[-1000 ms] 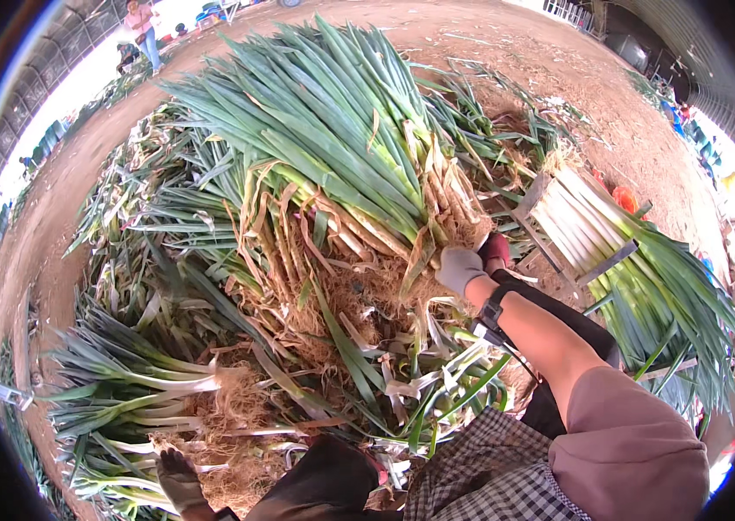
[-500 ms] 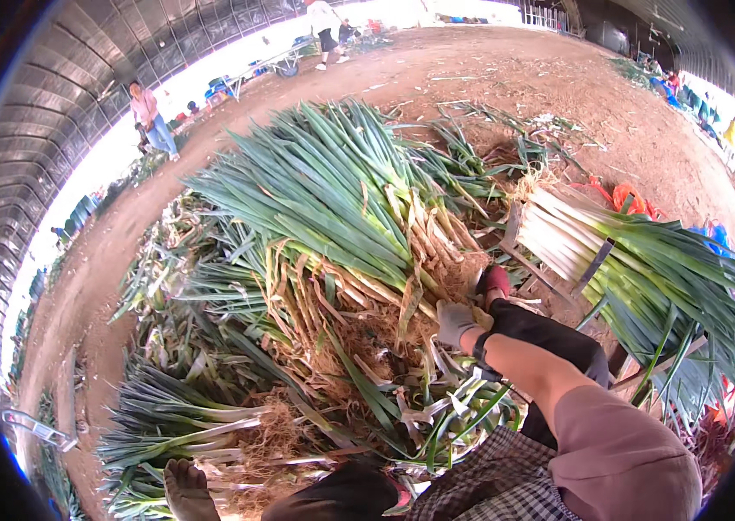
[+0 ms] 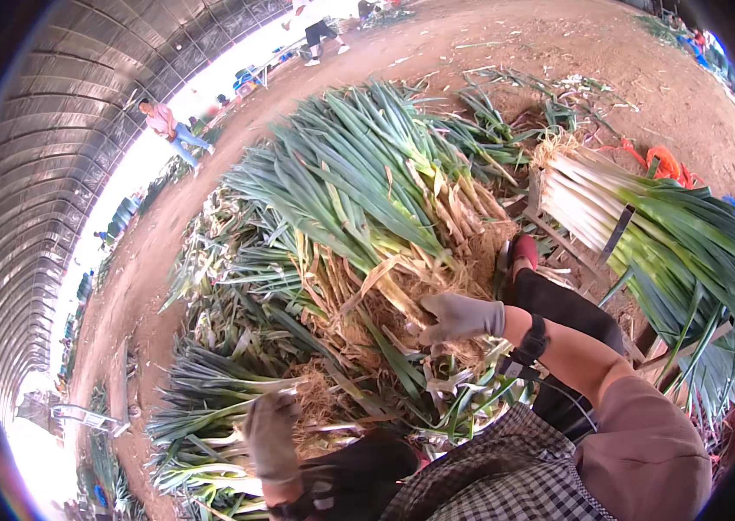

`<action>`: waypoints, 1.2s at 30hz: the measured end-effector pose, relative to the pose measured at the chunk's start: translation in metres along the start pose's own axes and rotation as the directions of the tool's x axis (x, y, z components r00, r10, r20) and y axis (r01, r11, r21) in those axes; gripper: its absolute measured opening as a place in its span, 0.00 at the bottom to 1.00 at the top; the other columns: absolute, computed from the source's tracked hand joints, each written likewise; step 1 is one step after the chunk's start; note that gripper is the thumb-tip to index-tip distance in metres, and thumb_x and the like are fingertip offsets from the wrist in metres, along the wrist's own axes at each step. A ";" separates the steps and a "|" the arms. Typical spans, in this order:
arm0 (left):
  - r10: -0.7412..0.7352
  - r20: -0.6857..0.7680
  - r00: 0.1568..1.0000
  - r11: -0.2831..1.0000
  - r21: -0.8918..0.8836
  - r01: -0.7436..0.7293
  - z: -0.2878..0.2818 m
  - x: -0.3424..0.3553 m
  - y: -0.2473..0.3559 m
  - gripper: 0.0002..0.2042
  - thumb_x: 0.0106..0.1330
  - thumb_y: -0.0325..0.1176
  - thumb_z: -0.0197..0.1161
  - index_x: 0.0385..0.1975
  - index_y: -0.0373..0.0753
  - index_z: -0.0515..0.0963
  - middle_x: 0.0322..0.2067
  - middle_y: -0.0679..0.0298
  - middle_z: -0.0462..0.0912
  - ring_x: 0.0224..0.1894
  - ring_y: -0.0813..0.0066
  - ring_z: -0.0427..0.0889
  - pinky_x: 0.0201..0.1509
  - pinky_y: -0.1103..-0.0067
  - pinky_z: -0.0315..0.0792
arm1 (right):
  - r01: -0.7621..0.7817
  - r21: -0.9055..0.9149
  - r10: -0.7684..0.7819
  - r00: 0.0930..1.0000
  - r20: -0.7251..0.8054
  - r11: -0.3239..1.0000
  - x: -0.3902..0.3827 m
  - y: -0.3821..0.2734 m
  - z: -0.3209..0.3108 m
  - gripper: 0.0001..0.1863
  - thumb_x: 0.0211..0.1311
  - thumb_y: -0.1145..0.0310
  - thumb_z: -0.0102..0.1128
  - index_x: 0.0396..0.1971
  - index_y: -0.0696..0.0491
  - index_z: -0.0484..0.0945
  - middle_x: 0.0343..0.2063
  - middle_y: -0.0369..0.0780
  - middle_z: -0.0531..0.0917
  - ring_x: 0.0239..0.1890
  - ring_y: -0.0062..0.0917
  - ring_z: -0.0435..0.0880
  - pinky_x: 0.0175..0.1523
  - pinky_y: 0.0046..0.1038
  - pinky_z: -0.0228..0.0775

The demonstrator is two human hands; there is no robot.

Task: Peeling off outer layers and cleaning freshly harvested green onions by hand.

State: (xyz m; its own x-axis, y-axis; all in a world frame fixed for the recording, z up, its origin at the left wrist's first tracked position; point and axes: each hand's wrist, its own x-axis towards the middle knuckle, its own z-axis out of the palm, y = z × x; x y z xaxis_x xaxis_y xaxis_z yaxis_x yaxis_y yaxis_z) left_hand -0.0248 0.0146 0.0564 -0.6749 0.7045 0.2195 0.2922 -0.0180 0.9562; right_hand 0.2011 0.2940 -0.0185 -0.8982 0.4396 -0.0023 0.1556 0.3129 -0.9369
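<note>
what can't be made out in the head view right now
All in the head view:
- Right hand: its fingertips at the leek, hidden by the back of the hand.
- Left hand: its finger detail, blurred.
- Person in dark shorts: the head, cut off by the upper edge.
- Bundled leeks: some leaf tips, lost at the dark right rim.

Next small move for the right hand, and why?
Probably draw the leek gently back toward the body. The right hand seems to have its grip at the root end, while the stalk points up into the big heap, so a short pull should free it. The left hand, blurred, shows no leek in it.
</note>
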 end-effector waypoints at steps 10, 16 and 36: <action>-0.031 0.133 0.991 0.911 -0.404 0.083 0.084 0.035 -0.020 0.18 0.68 0.42 0.60 0.48 0.34 0.76 0.39 0.64 0.81 0.35 0.75 0.81 0.36 0.81 0.75 | 0.307 -0.057 -0.298 0.946 0.126 0.950 -0.081 -0.037 0.050 0.19 0.56 0.66 0.64 0.45 0.57 0.70 0.21 0.43 0.79 0.23 0.34 0.83 0.28 0.33 0.73; -0.178 -0.289 0.941 0.912 -0.407 0.048 0.074 -0.016 -0.027 0.11 0.66 0.35 0.63 0.41 0.34 0.77 0.36 0.66 0.80 0.33 0.79 0.79 0.32 0.79 0.75 | 0.316 -0.236 -0.278 0.943 0.181 0.919 -0.081 -0.038 0.073 0.27 0.57 0.54 0.63 0.53 0.53 0.70 0.25 0.45 0.81 0.30 0.43 0.83 0.35 0.38 0.74; -0.263 -0.456 0.850 0.779 -0.620 -0.092 0.035 -0.046 -0.040 0.07 0.66 0.33 0.62 0.39 0.41 0.75 0.30 0.70 0.78 0.23 0.85 0.70 0.21 0.89 0.64 | 0.274 -0.515 -0.474 0.825 -0.308 0.812 -0.072 -0.061 0.136 0.11 0.52 0.70 0.65 0.33 0.55 0.73 0.26 0.45 0.81 0.28 0.40 0.82 0.32 0.38 0.72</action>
State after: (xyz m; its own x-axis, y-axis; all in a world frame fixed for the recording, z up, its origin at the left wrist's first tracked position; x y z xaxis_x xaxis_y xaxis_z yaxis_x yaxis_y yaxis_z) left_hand 0.0183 0.0073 0.0008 -0.9597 0.2801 0.0236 -0.1307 -0.5190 0.8447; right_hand 0.2006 0.1293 -0.0090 -0.6880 0.4740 0.5495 0.0922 0.8082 -0.5817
